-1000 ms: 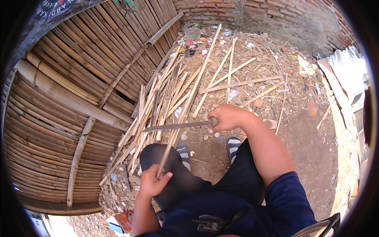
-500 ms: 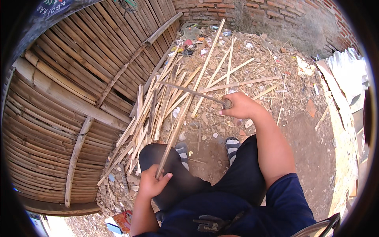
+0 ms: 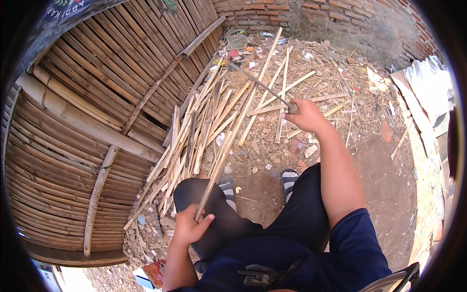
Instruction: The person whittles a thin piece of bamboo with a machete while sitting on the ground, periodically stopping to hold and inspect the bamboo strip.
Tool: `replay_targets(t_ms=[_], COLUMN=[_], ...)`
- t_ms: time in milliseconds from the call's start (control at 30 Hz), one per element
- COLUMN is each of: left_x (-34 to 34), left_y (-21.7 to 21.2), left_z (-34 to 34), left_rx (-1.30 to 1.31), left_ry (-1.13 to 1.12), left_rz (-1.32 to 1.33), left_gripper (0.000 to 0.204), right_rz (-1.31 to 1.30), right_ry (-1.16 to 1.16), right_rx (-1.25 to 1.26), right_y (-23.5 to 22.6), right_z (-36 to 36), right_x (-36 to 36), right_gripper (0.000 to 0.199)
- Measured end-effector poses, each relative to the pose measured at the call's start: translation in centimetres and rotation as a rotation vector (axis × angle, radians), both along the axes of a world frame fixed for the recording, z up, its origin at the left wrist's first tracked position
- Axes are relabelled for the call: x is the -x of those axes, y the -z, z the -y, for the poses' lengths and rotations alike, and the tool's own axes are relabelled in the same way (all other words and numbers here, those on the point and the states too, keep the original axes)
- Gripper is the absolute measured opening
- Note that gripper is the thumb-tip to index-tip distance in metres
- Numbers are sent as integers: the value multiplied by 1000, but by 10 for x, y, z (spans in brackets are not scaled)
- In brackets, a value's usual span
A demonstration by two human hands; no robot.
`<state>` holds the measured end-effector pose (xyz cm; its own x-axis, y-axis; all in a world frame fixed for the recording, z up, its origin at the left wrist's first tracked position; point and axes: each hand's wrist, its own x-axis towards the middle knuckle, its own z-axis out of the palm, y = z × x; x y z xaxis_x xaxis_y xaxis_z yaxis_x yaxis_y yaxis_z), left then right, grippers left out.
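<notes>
My left hand (image 3: 191, 225), beside my left knee, is closed around the near end of a long wooden strip (image 3: 222, 155). The strip slants up and away from me across the ground, its far end near the brick wall. Out to the right, my right hand (image 3: 306, 118) grips the short handle of a long-bladed knife (image 3: 262, 86). Its narrow dark blade points to the far left and crosses above the strip in the picture; whether they touch I cannot tell. Several pale strips lie loosely crossed beyond the blade.
A heap of split wooden strips (image 3: 192, 129) lies to the left, against a slatted bamboo wall (image 3: 63, 180). At the back stands a brick wall (image 3: 335, 17), with rubble, dry straw and litter before it. White sheeting (image 3: 430, 87) hangs at the right.
My right hand has moved up and slightly right with the knife, and the blade now tilts more steeply, its tip farther away. My left hand still holds the strip.
</notes>
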<state>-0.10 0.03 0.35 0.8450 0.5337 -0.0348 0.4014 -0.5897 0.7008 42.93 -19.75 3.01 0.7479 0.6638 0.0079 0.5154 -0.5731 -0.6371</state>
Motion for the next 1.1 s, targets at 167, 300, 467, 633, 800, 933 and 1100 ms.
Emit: replay_targets(t_ms=[167, 300, 467, 633, 800, 933, 1100], left_x=[-1, 3, 3, 0, -1, -2, 0], left_y=[7, 14, 7, 2, 6, 10, 8], left_z=[-1, -3, -3, 2, 0, -1, 0], left_rx=[16, 36, 3, -36, -34, 9, 11], left_ry=[-7, -41, -38, -32, -10, -31, -45], left_rz=[22, 44, 25, 7, 1, 20, 15], left_gripper=[30, 30, 30, 30, 30, 30, 29], right_rz=[19, 90, 185, 134, 3, 19, 86], right_ry=[26, -389, -658, -350, 117, -99, -543], right_rx=[-122, 32, 120, 3, -58, -35, 203], right_y=[16, 6, 2, 17, 12, 14, 0], right_z=[2, -16, -38, -21, -2, -8, -34], right_x=[3, 40, 79, 26, -6, 19, 67], right_gripper=[50, 45, 42, 40, 47, 43, 40])
